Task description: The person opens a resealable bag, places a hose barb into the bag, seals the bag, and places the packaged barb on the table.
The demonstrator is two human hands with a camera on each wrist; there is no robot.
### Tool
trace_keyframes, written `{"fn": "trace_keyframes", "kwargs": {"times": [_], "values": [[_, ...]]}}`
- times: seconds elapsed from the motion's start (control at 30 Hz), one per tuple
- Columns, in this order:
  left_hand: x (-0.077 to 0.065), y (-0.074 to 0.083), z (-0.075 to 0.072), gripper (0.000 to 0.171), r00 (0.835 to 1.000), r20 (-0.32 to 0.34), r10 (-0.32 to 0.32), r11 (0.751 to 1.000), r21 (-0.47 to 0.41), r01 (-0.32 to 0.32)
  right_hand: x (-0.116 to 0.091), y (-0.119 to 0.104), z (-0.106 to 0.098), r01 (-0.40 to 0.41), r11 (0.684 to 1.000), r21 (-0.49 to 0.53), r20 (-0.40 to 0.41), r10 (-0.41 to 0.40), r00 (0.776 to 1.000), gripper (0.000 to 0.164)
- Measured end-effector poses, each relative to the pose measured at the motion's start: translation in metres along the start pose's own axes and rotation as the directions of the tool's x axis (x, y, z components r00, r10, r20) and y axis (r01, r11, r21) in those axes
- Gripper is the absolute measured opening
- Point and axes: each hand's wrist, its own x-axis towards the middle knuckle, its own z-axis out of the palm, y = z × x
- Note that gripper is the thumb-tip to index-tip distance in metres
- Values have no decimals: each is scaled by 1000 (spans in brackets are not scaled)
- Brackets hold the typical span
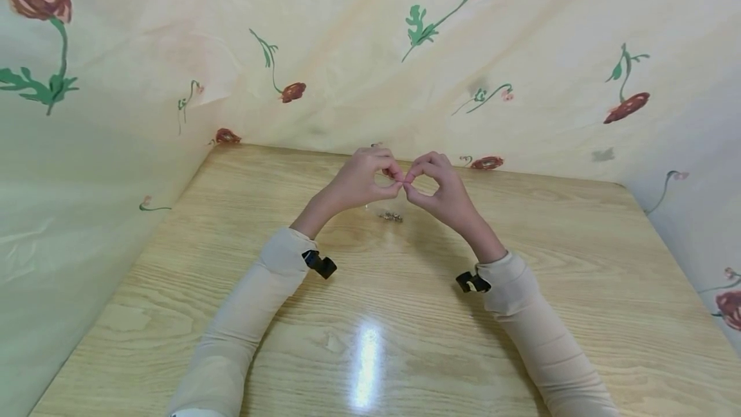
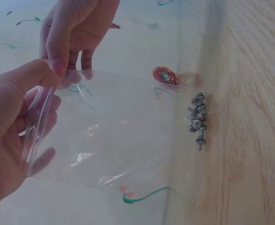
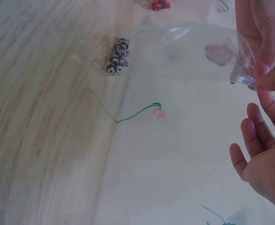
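Observation:
Both hands meet over the far middle of the table, thumb and fingertips together. My left hand (image 1: 361, 179) pinches the mouth of a clear zip bag (image 2: 114, 126) at one corner. At that same corner my right hand (image 1: 444, 193) pinches with thumb and forefinger, its fingertips against the left hand's. Its other fingers spread loosely in the right wrist view. A red line runs along the bag's zip strip (image 2: 36, 129). The bag hangs down, and several small metal screws (image 2: 198, 119) with dark rings lie gathered at its bottom.
The wood-grain table (image 1: 370, 288) stretches under both arms, with a bright light reflection near the front. A pale flowered cloth (image 1: 347, 50) rises behind the table's far edge and along both sides. Black straps (image 1: 320, 264) show at the sleeve cuffs.

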Motion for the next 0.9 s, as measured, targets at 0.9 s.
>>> {"fn": "trace_keyframes", "kwargs": {"times": [0.9], "values": [[0,-6,-5,4,999,38,-9,1000,-22,10,2,-1,-2,21,1000,-6,35,-21,999,7]]}}
